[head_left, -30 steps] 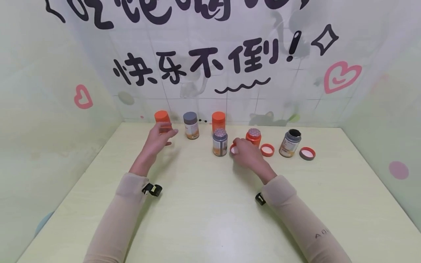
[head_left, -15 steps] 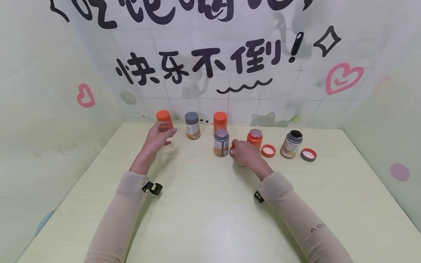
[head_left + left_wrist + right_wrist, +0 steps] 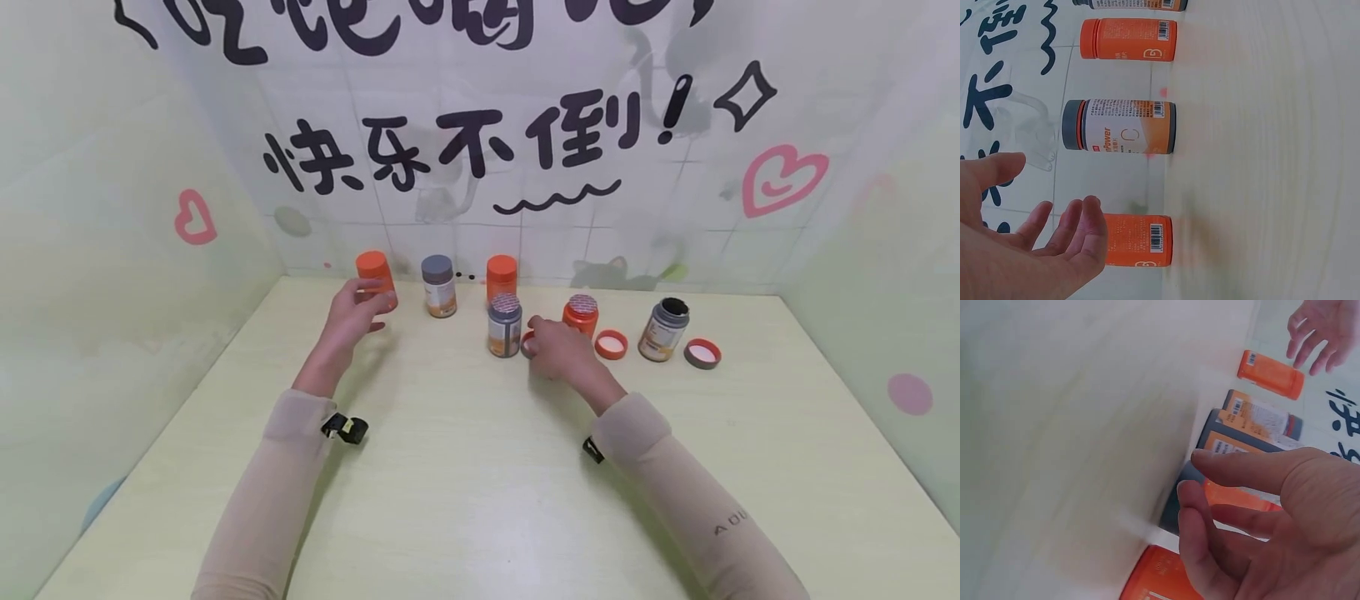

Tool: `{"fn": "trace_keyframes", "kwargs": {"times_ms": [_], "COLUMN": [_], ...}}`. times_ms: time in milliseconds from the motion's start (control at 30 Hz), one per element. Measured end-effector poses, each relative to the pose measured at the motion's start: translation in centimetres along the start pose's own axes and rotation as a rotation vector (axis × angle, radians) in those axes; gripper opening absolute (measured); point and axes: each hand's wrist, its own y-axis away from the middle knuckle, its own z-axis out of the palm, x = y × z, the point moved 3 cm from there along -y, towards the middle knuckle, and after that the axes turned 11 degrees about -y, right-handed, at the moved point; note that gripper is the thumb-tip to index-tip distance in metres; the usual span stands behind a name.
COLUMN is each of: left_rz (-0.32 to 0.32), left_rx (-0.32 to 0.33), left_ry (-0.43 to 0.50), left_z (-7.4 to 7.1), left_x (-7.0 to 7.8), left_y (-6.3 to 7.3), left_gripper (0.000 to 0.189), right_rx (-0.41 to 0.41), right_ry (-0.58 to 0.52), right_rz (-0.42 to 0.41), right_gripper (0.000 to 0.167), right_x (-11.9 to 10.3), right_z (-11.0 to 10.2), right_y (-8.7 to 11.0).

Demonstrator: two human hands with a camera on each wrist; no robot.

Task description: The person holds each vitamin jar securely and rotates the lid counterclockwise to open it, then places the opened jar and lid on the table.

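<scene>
My left hand hovers in front of the far-left orange bottle, thumb spread away from gently bent fingers. The left wrist view shows nothing in that palm, and its fingers overlap the orange bottle. Low over the table, my right hand is beside an upturned lid with a red inner ring. In the right wrist view a gap separates thumb and index fingertips, with the grey lid just behind them. A grey bottle with a printed seal stands left of that lid.
A grey-capped bottle and a capped orange bottle stand along the back wall. To the right are an uncapped orange bottle, its orange lid, an opened grey bottle and another grey lid.
My left hand has shifted slightly left, its thumb now overlapping the orange bottle. My right hand has eased slightly right, showing more of the lid. The bottles stand where they were.
</scene>
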Motion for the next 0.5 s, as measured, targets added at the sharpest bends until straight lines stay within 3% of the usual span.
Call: {"fn": "trace_keyframes", "kwargs": {"times_ms": [133,300,500], "left_rz": [0.016,0.018,0.007], "left_rx": [0.007,0.009,0.017], "left_ry": [-0.011,-0.013,-0.006], "left_z": [0.0,0.0,0.0], "left_x": [0.0,-0.2,-0.3], "left_y": [-0.1,-0.1,0.0], "left_gripper": [0.062,0.061,0.063], "right_rx": [0.039,0.080,0.026], "right_ry": [0.028,0.010,-0.008], "right_rz": [-0.035,-0.124,-0.270], "right_gripper": [0.051,0.036,0.023], "right_x": [-0.3,-0.4,-0.5], "right_z": [-1.2,-3.0,-3.0], "right_y": [2.0,5.9,10.7]}}
